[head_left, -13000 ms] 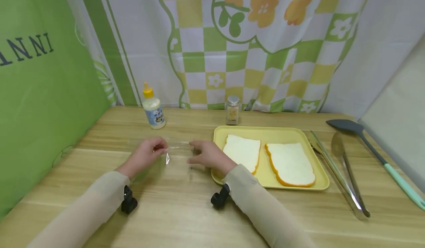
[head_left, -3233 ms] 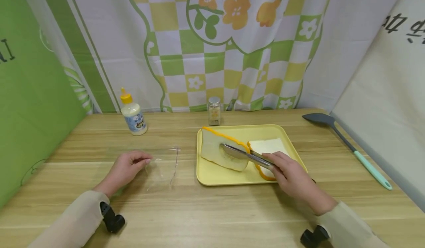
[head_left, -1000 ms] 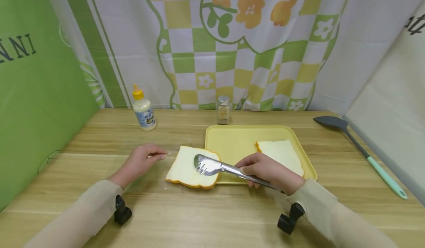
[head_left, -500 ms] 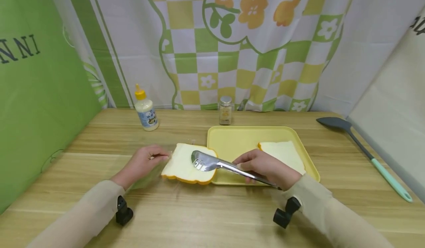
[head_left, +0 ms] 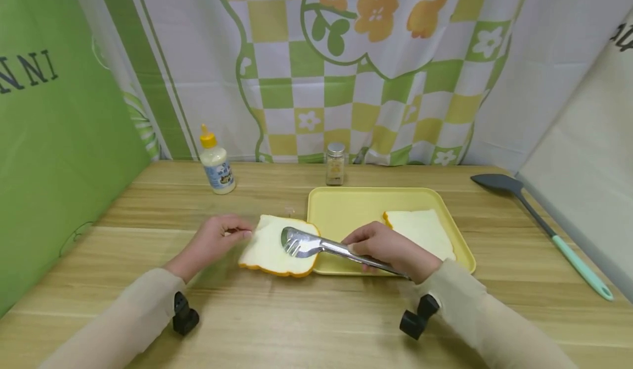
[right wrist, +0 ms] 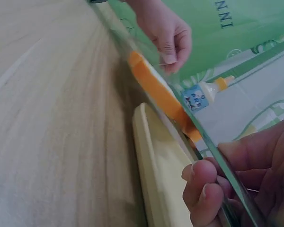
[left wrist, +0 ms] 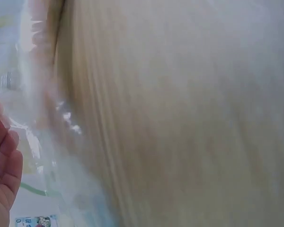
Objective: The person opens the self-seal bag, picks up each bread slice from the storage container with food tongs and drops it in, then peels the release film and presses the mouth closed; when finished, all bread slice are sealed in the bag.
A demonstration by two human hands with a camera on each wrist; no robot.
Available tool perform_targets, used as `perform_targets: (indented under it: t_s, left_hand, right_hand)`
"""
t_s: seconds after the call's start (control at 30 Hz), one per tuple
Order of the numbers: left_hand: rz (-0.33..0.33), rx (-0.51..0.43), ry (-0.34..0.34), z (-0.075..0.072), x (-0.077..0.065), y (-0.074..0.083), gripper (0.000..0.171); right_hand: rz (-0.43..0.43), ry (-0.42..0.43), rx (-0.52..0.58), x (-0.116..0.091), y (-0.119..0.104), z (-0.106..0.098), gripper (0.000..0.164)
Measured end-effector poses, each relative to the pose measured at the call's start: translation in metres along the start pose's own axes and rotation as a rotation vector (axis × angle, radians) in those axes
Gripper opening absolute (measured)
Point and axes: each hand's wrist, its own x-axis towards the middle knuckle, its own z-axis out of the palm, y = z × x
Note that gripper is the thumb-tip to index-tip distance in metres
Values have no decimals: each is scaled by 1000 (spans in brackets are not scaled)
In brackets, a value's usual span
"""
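Plastic point(left wrist: 67, 118) is pinched by left fingers point(right wrist: 168, 53), tongs point(head_left: 328, 247) by right fingers point(right wrist: 202, 178). Bread point(head_left: 267, 248) is clamped, likely for balance, past the tray's edge point(head_left: 310, 200).

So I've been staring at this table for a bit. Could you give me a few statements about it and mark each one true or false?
1. The right hand holds the metal tongs. True.
2. The metal tongs hold nothing. False: they grip a slice of bread.
3. A second slice lies on the yellow tray. True.
4. The left hand rests flat on the yellow tray. False: the left hand pinches clear plastic.
5. The yellow-capped squeeze bottle stands left of the glass jar. True.
6. The spatula has an orange handle. False: the spatula has a mint-green one.
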Motion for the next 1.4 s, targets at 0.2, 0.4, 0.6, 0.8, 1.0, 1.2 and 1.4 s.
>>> perform_targets:
  t_s: [0.2,0.4,0.6,0.8,1.0,1.2,1.4]
  left_hand:
    - [-32,-12,-21,5,-4,0,9]
    - [-50,-8,-9,8,-4,3,8]
    - [-81,-38,1,11,-4,3,6]
    - [-114,-53,28,13,-3,4,6]
    - [-134,-56,49,15,-1,8,5]
    - [-137,-46,60,13,0,9,5]
    - [-175,-45,61,6,6,8,8]
  right_hand:
    - [10,-13,7,2,1,7,27]
    - [1,-29,3,4,0,11,27]
    - [8,-24,-6,8,0,17,26]
    - [12,-15,4,10,-2,18,26]
    - [32,6,18,13,-2,20,25]
    - [43,2,49,15,-3,22,26]
    - [62,-13,95,15,-3,25,27]
